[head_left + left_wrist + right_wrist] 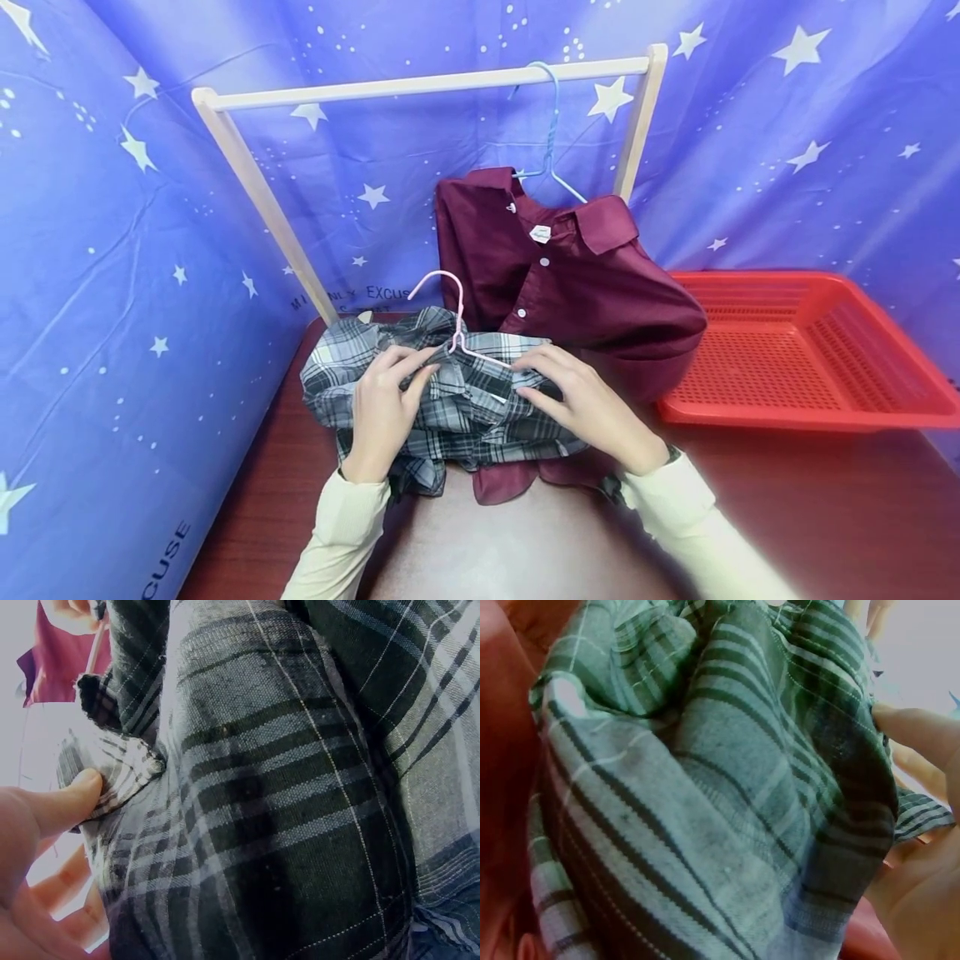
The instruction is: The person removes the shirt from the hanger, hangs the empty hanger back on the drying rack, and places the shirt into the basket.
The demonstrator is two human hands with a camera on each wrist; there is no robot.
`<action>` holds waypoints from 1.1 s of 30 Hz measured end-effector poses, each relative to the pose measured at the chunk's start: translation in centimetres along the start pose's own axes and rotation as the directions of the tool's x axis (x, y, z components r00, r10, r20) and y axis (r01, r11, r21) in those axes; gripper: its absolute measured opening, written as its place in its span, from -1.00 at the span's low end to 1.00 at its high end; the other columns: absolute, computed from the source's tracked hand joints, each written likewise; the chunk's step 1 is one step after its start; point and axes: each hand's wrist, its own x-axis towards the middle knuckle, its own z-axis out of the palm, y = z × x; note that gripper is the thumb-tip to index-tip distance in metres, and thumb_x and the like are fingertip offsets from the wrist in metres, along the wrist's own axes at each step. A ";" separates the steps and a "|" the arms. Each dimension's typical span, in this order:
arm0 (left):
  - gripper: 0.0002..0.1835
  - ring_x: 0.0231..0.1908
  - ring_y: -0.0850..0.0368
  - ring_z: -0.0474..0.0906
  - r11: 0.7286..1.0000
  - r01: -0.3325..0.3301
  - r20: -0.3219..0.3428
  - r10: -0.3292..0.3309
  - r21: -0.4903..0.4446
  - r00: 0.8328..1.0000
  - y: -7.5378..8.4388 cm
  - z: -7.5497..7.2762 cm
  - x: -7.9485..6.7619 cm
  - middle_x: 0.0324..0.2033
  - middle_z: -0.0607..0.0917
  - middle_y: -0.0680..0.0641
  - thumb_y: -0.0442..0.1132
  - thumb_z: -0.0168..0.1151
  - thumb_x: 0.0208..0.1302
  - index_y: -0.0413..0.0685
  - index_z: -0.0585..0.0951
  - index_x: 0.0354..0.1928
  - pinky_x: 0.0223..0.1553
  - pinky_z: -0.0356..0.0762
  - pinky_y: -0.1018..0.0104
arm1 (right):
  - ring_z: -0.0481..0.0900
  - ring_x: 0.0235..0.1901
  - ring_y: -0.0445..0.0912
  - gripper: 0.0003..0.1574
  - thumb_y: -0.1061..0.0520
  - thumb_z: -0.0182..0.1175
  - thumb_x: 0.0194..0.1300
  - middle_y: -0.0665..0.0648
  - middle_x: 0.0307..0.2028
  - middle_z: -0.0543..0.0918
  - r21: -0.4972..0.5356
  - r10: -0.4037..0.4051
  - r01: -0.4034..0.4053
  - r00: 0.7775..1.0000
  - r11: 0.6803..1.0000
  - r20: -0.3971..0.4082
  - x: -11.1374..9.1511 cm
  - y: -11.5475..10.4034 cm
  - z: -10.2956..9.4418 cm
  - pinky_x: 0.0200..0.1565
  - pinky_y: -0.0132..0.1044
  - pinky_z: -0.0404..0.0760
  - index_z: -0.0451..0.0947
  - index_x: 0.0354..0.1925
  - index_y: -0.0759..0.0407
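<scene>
A grey, black and white plaid shirt (457, 442) lies bunched on a pink wire hanger (460, 310), whose hook points up and left. Beside the hanger's neck, my left hand (381, 417) pinches the shirt's edge between thumb and fingers; the left wrist view shows the thumb (64, 799) on a folded corner of cloth. On the other side, my right hand (588, 404) pinches the shirt near the hanger's right arm. Its thumb (915, 731) presses the plaid cloth in the right wrist view. Some of the hanger is hidden under the fabric.
Behind hangs a maroon buttoned shirt (585, 287) on a blue hanger (553, 125), hooked over a wooden rack (420, 87). A red plastic basket (780, 417) stands at right on the dark red table (757, 508). Blue star-patterned cloth (97, 333) surrounds the table.
</scene>
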 end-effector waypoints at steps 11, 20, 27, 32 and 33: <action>-0.76 -0.26 0.06 0.69 1.000 0.022 -0.008 -0.023 -0.017 1.000 2.7 1.6 0.2 -0.28 0.73 0.06 -0.16 0.45 0.16 0.10 0.78 -0.10 -0.28 0.62 0.13 | 0.62 -0.02 -0.17 -0.71 0.29 0.27 0.30 -0.01 -0.07 0.67 0.104 0.019 -0.002 0.986 0.995 -0.163 -0.6 0.7 1.2 0.12 -0.47 0.47 0.64 0.00 0.16; -0.78 -0.27 0.07 0.64 1.000 0.018 -0.052 -0.017 0.019 0.999 3.2 2.4 0.0 -0.28 0.71 0.05 -0.17 0.45 0.15 0.10 0.79 -0.12 -0.32 0.62 0.12 | 0.62 -0.02 -0.20 -0.73 0.26 0.24 0.34 -0.05 -0.08 0.67 0.113 0.039 -0.022 0.988 0.993 -0.151 -0.2 0.4 1.7 0.12 -0.43 0.49 0.64 0.00 0.12; -0.79 -0.31 0.04 0.60 0.998 0.048 -0.090 -0.045 0.035 0.995 1.7 1.3 0.2 -0.32 0.71 0.04 -0.19 0.41 0.21 0.02 0.78 -0.11 -0.33 0.56 0.12 | 0.62 -0.09 -0.22 -0.74 0.26 0.31 0.28 -0.06 -0.14 0.67 0.088 0.042 -0.028 0.986 0.996 -0.163 -1.0 1.1 1.0 0.08 -0.51 0.46 0.65 -0.05 0.13; -0.79 -0.32 0.06 0.59 0.997 0.067 -0.093 -0.062 0.050 0.994 0.8 0.8 -0.1 -0.32 0.71 0.05 -0.19 0.39 0.24 0.00 0.78 -0.10 -0.34 0.56 0.13 | 0.60 -0.10 -0.24 -0.75 0.23 0.32 0.28 -0.10 -0.15 0.65 0.085 0.070 -0.057 0.986 0.995 -0.149 -1.7 1.5 0.4 0.07 -0.53 0.44 0.63 -0.05 0.11; -0.78 -0.32 0.06 0.60 0.996 0.071 -0.099 -0.065 0.051 0.993 0.7 0.7 -0.2 -0.32 0.71 0.04 -0.18 0.39 0.23 -0.01 0.78 -0.10 -0.34 0.56 0.12 | 0.59 -0.10 -0.24 -0.75 0.23 0.32 0.28 -0.10 -0.15 0.64 0.086 0.074 -0.061 0.986 0.994 -0.148 -1.8 1.6 0.3 0.07 -0.52 0.45 0.62 -0.05 0.11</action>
